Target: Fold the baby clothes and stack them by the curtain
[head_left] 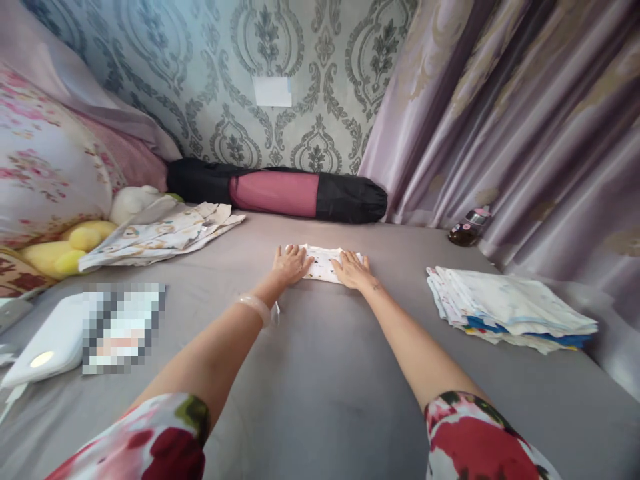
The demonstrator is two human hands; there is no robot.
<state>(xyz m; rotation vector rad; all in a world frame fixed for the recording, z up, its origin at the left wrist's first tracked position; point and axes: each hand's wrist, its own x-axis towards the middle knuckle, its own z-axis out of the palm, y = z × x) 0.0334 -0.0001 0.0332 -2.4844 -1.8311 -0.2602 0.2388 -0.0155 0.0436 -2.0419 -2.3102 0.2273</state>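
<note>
A small white folded cloth (323,265) with a sparse print lies flat on the grey bed sheet (310,373), straight ahead of me. My left hand (293,265) rests on its left end, palm down with the fingers stretched out. On the right end lies my right hand (353,269), also flat with its fingers apart. Both hands touch the cloth from above, and neither grips it. Parts of the cloth's ends are hidden under the hands. A pale bangle circles my left wrist.
To the right sits a stack of folded cloths (515,303), with a dark bottle (467,228) behind it. A printed garment (165,233) and a yellow plush toy (63,253) lie left. Nearer is a white device (55,337). A rolled bundle (275,192) lies along the wall.
</note>
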